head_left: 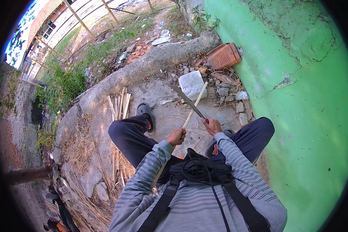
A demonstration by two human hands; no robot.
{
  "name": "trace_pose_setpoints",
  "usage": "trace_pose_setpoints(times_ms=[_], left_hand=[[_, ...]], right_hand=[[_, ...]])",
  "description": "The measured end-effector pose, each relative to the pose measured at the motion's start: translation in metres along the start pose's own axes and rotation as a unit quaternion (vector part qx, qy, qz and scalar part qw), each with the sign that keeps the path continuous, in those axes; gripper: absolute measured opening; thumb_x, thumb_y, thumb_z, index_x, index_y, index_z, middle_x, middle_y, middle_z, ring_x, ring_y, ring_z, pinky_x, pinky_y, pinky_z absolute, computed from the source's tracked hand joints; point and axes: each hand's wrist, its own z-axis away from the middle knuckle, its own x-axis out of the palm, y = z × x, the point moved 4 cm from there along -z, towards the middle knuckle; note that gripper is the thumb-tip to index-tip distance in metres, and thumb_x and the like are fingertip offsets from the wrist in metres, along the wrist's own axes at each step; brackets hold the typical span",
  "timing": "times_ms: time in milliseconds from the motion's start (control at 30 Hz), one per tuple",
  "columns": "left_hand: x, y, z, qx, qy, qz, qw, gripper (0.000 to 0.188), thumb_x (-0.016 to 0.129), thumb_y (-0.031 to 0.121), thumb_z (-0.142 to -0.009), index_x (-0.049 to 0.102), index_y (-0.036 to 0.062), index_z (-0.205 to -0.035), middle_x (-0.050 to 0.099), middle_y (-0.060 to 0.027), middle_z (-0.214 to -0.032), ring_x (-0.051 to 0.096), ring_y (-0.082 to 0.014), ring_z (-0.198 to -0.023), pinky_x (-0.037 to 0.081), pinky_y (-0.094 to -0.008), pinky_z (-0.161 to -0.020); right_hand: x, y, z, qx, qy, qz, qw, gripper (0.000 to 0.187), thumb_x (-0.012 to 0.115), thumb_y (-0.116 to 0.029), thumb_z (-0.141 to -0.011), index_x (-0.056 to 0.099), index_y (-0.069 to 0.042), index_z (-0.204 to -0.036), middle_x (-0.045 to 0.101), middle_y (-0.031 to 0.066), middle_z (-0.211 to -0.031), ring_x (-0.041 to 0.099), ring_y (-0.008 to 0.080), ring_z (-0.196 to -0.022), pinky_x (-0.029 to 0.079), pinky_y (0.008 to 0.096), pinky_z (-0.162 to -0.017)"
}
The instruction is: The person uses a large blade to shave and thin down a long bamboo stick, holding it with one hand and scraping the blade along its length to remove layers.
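Note:
My left hand (176, 137) is closed around a long pale strip of wood or bamboo (200, 94), which slants up and to the right, away from me. My right hand (212, 126) grips the handle of a long knife (187, 100) with a dark, broad blade. The blade points up and to the left and crosses the strip a little beyond my hands; I cannot tell if they touch. Past the knife tip sits a rough white block (191, 85). Between my bent legs the strip's near part runs back below my left forearm.
More pale strips (120, 103) lie beyond my left knee, with shavings (81, 147) scattered at left. Stone rubble (223, 91) and an orange roof tile (224, 57) rest by the green wall (297, 116) at right. A low concrete kerb (143, 63) curves around the far side.

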Motion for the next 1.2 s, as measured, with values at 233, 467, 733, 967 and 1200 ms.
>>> trace_pose_setpoints(times_ms=[233,467,733,967,1200], left_hand=[[-0.004,0.005,0.005,0.012,0.009,-0.014,1.0,0.032,0.036,0.037,-0.104,0.038,0.0166,-0.079,0.03,0.0044,-0.057,0.023,-0.0067,-0.039,0.018,-0.0251,-0.034],[0.007,-0.008,0.006,-0.001,-0.002,-0.029,1.0,0.04,0.042,0.041,-0.106,0.037,0.0172,-0.074,0.028,0.0054,-0.054,0.022,-0.0071,-0.037,0.018,-0.0261,-0.034],[0.016,-0.02,0.005,-0.007,-0.005,-0.046,0.999,0.048,0.044,0.046,-0.107,0.034,0.0189,-0.068,0.027,0.0059,-0.051,0.023,-0.0071,-0.037,0.016,-0.0274,-0.034],[0.015,-0.011,0.005,0.024,-0.001,-0.019,1.0,0.051,0.042,0.05,-0.107,0.032,0.0202,-0.067,0.027,0.0066,-0.051,0.022,-0.0065,-0.037,0.016,-0.0272,-0.034],[0.009,-0.006,-0.002,0.032,-0.019,0.012,0.999,0.047,0.042,0.049,-0.107,0.035,0.0197,-0.071,0.027,0.0066,-0.052,0.023,-0.0062,-0.037,0.017,-0.0262,-0.032]], right_hand=[[0.018,-0.032,0.019,-0.093,-0.038,0.042,0.994,0.049,0.066,-0.059,-0.085,0.072,-0.011,-0.085,0.068,0.0158,-0.073,0.068,0.0394,-0.072,0.054,0.0467,-0.068],[0.014,-0.015,0.011,-0.022,0.018,0.045,0.999,0.023,0.068,-0.034,-0.082,0.073,-0.012,-0.086,0.07,0.0181,-0.08,0.068,0.0417,-0.078,0.055,0.0493,-0.073],[0.003,-0.001,0.01,-0.01,0.019,0.041,0.999,0.025,0.068,-0.035,-0.082,0.075,-0.012,-0.089,0.071,0.0193,-0.084,0.07,0.0423,-0.082,0.056,0.0511,-0.075],[0.004,-0.029,0.02,-0.116,0.028,0.033,0.992,0.037,0.071,-0.027,-0.088,0.062,-0.017,-0.122,0.072,0.0124,-0.1,0.069,0.0406,-0.087,0.056,0.0499,-0.074],[0.001,-0.054,0.026,-0.223,0.055,0.114,0.967,0.07,0.063,-0.02,-0.094,0.032,-0.035,-0.155,0.063,0.0113,-0.109,0.068,0.0395,-0.081,0.056,0.0523,-0.068]])
